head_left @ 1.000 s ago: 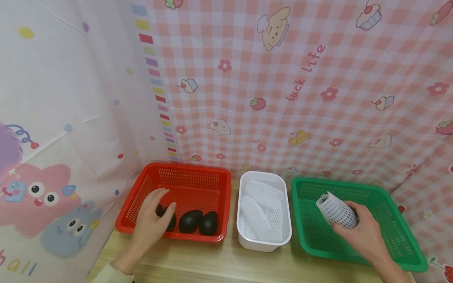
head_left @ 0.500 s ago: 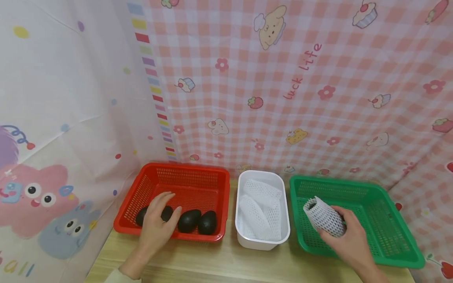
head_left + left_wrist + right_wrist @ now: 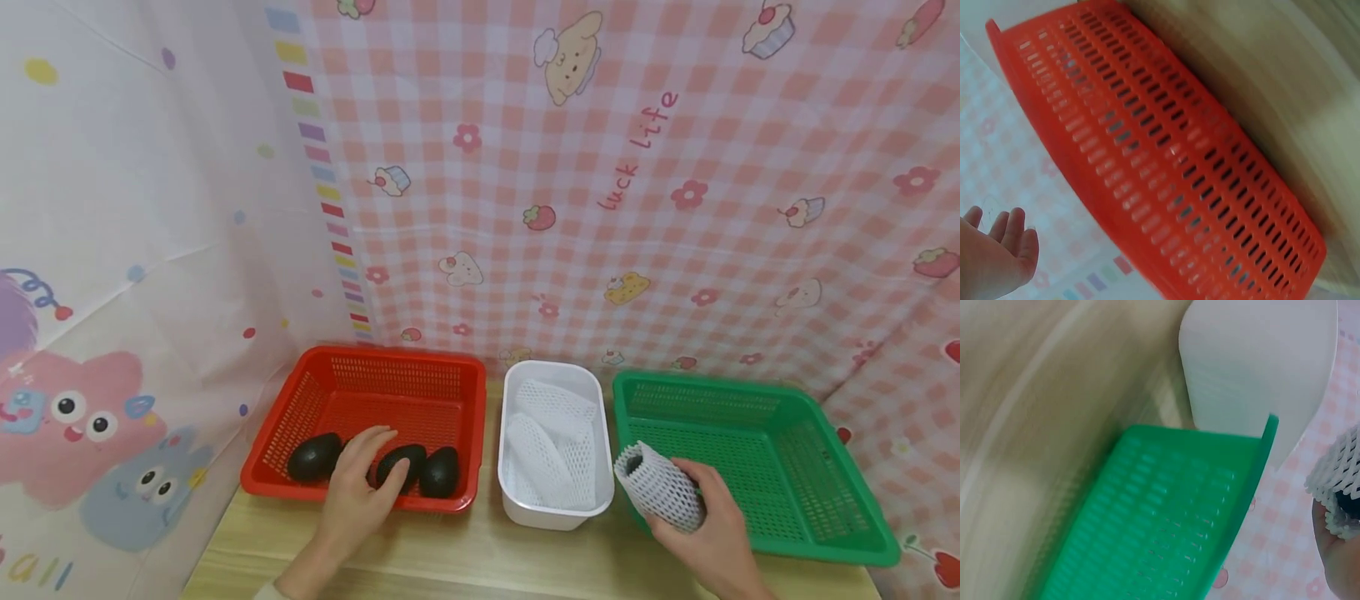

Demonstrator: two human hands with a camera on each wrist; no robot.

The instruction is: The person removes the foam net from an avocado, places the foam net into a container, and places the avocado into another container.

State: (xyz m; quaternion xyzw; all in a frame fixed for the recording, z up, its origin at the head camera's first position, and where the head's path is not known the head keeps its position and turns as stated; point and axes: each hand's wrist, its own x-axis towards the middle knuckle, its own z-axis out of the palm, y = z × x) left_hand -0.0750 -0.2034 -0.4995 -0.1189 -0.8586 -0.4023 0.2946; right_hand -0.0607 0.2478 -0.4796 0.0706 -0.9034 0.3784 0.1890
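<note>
My left hand [image 3: 358,492] is over the front of the red basket [image 3: 397,354], fingers loosely bent with nothing seen between them. Several dark avocados [image 3: 315,457] lie there in a row; the hand partly covers those in the middle. In the left wrist view, the same hand [image 3: 999,261] appears past the basket's side. My right hand [image 3: 712,529] grips an avocado in a white foam net sleeve [image 3: 663,492] above the near left corner of the green basket [image 3: 720,383]. The right wrist view shows the dark avocado [image 3: 1349,504] through the sleeve's open end.
Between the baskets stands a white tub [image 3: 551,518] with several flat foam net sleeves [image 3: 542,458] in it. All three containers rest on a wooden table [image 3: 435,554]. A pink checked cloth [image 3: 570,250] hangs close behind them.
My left hand has moved right along the avocados, uncovering the leftmost one. The right hand has carried the sleeved avocado left and nearer, to the green basket's near left corner.
</note>
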